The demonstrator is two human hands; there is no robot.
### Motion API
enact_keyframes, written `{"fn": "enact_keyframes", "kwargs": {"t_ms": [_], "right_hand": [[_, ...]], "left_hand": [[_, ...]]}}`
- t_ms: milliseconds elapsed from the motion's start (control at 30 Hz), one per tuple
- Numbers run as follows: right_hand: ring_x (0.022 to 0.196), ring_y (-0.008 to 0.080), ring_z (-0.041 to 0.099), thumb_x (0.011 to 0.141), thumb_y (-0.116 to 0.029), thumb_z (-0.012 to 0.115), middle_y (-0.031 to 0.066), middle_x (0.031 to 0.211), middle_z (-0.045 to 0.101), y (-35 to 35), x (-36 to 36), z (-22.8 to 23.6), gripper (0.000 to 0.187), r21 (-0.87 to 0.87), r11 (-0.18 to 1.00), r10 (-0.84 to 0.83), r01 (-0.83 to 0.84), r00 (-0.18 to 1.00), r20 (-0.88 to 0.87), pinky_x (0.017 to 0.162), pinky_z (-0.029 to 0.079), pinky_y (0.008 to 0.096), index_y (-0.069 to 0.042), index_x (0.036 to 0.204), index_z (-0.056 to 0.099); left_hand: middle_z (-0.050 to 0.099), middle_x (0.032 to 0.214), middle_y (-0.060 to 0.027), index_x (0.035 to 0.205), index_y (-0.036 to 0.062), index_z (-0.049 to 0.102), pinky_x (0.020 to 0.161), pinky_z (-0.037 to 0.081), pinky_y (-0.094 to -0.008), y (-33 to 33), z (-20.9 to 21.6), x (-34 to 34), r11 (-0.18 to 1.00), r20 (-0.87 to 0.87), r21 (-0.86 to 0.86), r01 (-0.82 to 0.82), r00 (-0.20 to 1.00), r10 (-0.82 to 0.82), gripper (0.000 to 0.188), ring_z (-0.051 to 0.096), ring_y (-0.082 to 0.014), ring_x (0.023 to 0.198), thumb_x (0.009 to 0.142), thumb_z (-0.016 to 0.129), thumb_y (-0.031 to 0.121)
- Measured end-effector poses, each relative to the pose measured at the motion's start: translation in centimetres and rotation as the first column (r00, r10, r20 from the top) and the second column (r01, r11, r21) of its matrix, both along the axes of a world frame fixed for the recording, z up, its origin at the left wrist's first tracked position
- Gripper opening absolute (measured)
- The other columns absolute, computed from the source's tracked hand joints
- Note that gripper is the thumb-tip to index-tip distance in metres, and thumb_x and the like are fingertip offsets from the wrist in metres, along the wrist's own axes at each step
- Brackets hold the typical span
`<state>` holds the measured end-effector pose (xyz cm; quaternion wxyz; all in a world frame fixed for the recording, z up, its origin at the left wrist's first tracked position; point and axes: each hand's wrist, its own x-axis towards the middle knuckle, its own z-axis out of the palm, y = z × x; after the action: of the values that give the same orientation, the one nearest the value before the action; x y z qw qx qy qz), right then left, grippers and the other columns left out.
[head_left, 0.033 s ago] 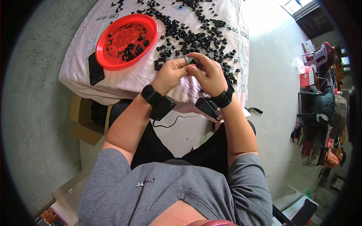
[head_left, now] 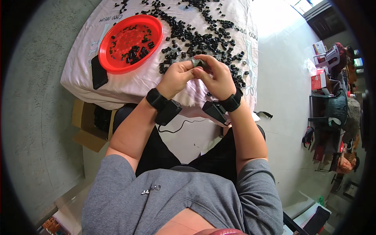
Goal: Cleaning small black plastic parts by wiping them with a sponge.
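My left hand and my right hand meet over the near side of the cloth-covered table, fingers bent and thumbs together. Between their fingertips is a small dark piece with a greyish, film-like edge; the fingers hide most of it, so its kind is unclear. Both hands are closed on this piece. Just beyond them many small black cylindrical parts lie loose on the cloth. To the left a round red plastic basin holds more of the black parts, gathered mostly at its near right side.
A black phone-like slab lies beside the basin on the pale printed cloth. Below the table's left edge stands an open cardboard box with dark contents. A black cable hangs between my wrist devices. Chairs stand far right.
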<state>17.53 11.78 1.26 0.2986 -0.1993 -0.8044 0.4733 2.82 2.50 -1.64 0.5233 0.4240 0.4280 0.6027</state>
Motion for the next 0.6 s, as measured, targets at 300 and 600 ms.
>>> {"fn": "enact_keyframes", "kwargs": {"t_ms": [300,600], "right_hand": [[0.073,0.0213,0.068,0.084,-0.020,0.076,0.0160,0.084,0.069,0.4,0.1,-0.3,0.041,-0.011,1.000,-0.004,0.004,1.000,-0.022,0.069,0.054,0.0316,0.001,0.117,0.063],[0.072,0.0247,0.069,0.086,-0.020,0.072,0.0180,0.084,0.069,-0.3,-0.2,0.2,0.035,0.099,0.993,-0.057,0.058,0.998,-0.007,0.066,0.054,0.0327,0.002,0.112,0.065]], "left_hand": [[0.069,0.108,-0.0057,0.116,-0.0048,0.064,0.090,0.049,-0.0262,0.2,-0.1,-0.1,1.000,-0.021,-0.021,-0.001,1.000,0.000,0.031,0.063,-0.0104,0.098,0.099,0.059,0.021],[0.069,0.105,-0.0061,0.115,-0.0049,0.064,0.089,0.051,-0.0258,0.2,-0.7,0.2,0.998,-0.001,-0.031,-0.057,0.998,0.057,0.026,0.064,-0.0106,0.098,0.100,0.057,0.016]]}}
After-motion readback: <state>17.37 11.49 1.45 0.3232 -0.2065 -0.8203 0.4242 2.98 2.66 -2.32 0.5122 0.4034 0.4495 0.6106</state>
